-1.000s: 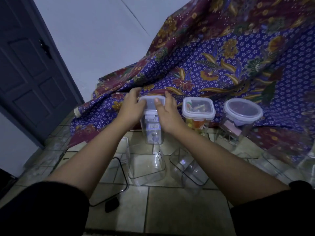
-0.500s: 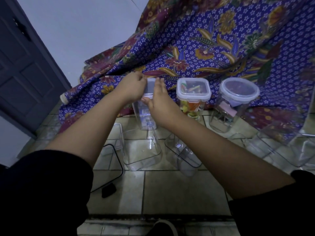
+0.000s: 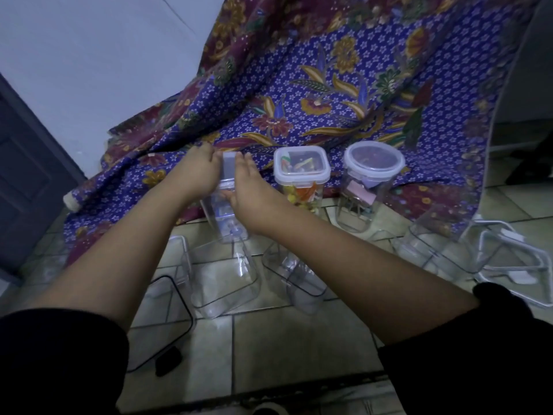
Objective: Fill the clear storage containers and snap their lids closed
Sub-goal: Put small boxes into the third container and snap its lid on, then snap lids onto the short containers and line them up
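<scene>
At the front edge of the patterned cloth (image 3: 329, 100) stands 1 tall clear container (image 3: 227, 217), its grey lid (image 3: 229, 167) held from both sides: the left hand (image 3: 199, 172) curls its fingers over the lid's left edge, while the right hand (image 3: 251, 187) presses nearly straight fingers on the right edge, thumb against the front wall. Farther right along that cloth edge stand 2 filled, lidded containers, a square tub (image 3: 302, 175) and a round jar (image 3: 372, 169). Empty clear tubs (image 3: 224, 274) lie just in front of the cloth.

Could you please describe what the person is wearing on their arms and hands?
A black left sleeve and black right sleeve end near the elbows. Below them, forearms, left hand and right hand are bare: no gloves or watch visible.
</scene>
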